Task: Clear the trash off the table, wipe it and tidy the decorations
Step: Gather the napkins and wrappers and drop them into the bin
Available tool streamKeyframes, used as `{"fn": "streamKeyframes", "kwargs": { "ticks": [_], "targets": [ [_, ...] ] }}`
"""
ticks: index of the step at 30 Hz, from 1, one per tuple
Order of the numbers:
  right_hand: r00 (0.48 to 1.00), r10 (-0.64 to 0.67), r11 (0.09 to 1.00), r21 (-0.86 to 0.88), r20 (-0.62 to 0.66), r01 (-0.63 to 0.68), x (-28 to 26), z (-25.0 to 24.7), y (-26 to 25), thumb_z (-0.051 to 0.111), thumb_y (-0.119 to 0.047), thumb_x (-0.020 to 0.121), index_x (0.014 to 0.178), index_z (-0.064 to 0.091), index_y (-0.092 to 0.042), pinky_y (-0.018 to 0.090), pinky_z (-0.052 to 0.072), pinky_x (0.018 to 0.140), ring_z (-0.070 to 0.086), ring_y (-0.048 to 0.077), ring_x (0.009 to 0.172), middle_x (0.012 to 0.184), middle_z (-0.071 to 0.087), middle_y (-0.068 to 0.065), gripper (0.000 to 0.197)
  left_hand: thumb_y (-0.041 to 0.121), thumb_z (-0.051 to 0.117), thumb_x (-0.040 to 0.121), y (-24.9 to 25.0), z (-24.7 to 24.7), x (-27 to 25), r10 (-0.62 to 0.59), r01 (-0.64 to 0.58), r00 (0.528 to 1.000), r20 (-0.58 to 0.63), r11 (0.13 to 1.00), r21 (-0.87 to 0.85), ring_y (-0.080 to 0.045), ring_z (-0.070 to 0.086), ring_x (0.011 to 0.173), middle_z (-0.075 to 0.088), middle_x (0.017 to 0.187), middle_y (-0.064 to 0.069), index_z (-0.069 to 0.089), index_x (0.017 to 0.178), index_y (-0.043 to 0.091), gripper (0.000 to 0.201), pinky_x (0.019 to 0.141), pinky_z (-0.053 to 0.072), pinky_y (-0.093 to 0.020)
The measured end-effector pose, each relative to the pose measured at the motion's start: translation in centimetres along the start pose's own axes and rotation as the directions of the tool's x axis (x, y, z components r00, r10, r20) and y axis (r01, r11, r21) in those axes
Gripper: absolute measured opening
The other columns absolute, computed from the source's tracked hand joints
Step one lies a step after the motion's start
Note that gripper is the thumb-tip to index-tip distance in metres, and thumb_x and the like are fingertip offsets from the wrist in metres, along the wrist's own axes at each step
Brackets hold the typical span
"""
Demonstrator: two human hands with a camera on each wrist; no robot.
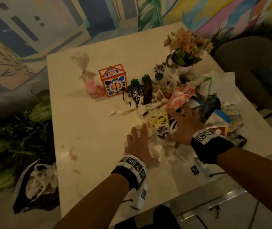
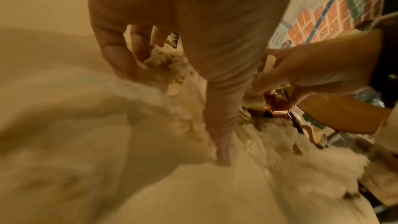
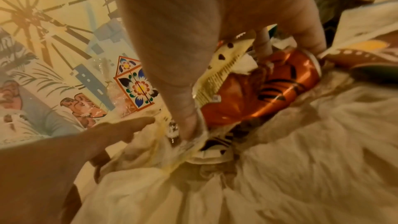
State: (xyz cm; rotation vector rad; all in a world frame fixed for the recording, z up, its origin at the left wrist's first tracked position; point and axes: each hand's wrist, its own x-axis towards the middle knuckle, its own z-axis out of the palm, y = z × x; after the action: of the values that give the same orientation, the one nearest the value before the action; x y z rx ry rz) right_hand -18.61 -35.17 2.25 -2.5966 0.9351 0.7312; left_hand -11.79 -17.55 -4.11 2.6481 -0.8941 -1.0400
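Note:
A heap of trash [image 1: 198,103], made of crumpled tissues, wrappers and plastic bags, covers the right half of the white table [image 1: 85,129]. My left hand [image 1: 140,134] lies on the heap's near left edge, its fingers curled into a wad of white tissue [image 2: 165,60]. My right hand [image 1: 181,119] is spread over the middle of the heap. Its thumb and fingers [image 3: 308,40] clamp a shiny orange pack [image 3: 258,88] and a yellow wrapper [image 3: 224,67]. Blur hides the finer detail in both wrist views.
Decorations stand behind the heap: a floral box [image 1: 113,81], a pink candy bag [image 1: 90,83], small green plants [image 1: 135,82] and a flower pot [image 1: 186,48]. Brown spill marks [image 1: 73,156] lie at the near left. A lined bin [image 1: 37,184] sits on the floor at left, a chair [image 1: 256,63] at right.

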Motion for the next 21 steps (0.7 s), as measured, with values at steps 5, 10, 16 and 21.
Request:
{"fn": "streamKeyframes", "kwargs": {
  "ticks": [5,10,16,21],
  "targets": [
    [0.992,-0.11,0.993,-0.04,0.062,0.113,1.7,0.6,0.8,0.067,-0.058,0.074,0.144,0.014,-0.047,0.06,0.028,0.109,0.005,0.048,0.14,0.158,-0.007,0.005,0.089,0.06,0.076,0.059,2.0,0.6,1.3,0.011,-0.019,0.981,-0.194,0.999,-0.042,-0.028,0.041,0.104,0.037,0.122,-0.005,0.042,0.128,0.021,0.087,0.087,0.044,-0.034],
    [0.98,-0.193,0.981,0.018,0.038,0.193,2.8,-0.2,1.9,0.067,-0.053,0.074,0.141,0.019,-0.046,0.061,0.036,0.102,0.021,0.046,0.135,0.151,0.016,0.003,0.083,0.007,0.06,0.079,1.3,-2.2,2.2,-0.154,0.063,0.947,-0.284,0.95,-0.305,-0.035,0.053,0.102,0.054,0.108,-0.015,0.061,0.108,0.004,0.029,0.078,0.04,-0.03],
    [0.962,-0.264,0.964,0.048,0.075,0.261,3.2,-0.3,3.1,0.075,-0.057,0.064,0.143,0.014,-0.044,0.059,0.034,0.105,0.026,0.047,0.133,0.149,0.021,0.007,0.101,-0.004,0.052,0.08,4.2,-5.2,1.6,-0.285,0.051,0.958,-0.026,0.259,-0.964,-0.029,0.056,0.085,0.056,0.091,-0.006,0.054,0.106,0.022,0.036,0.085,0.052,-0.056],
    [0.948,-0.293,0.952,0.126,0.122,0.278,4.1,-0.8,3.4,0.081,-0.044,0.063,0.144,0.019,-0.039,0.052,0.036,0.107,0.034,0.041,0.131,0.148,0.023,0.008,0.102,0.024,0.086,0.061,6.7,-2.8,1.6,-0.034,-0.118,0.987,-0.158,0.513,-0.85,-0.019,0.065,0.102,0.068,0.11,0.002,0.063,0.115,0.02,0.059,0.091,0.054,-0.043]
  ]
}}
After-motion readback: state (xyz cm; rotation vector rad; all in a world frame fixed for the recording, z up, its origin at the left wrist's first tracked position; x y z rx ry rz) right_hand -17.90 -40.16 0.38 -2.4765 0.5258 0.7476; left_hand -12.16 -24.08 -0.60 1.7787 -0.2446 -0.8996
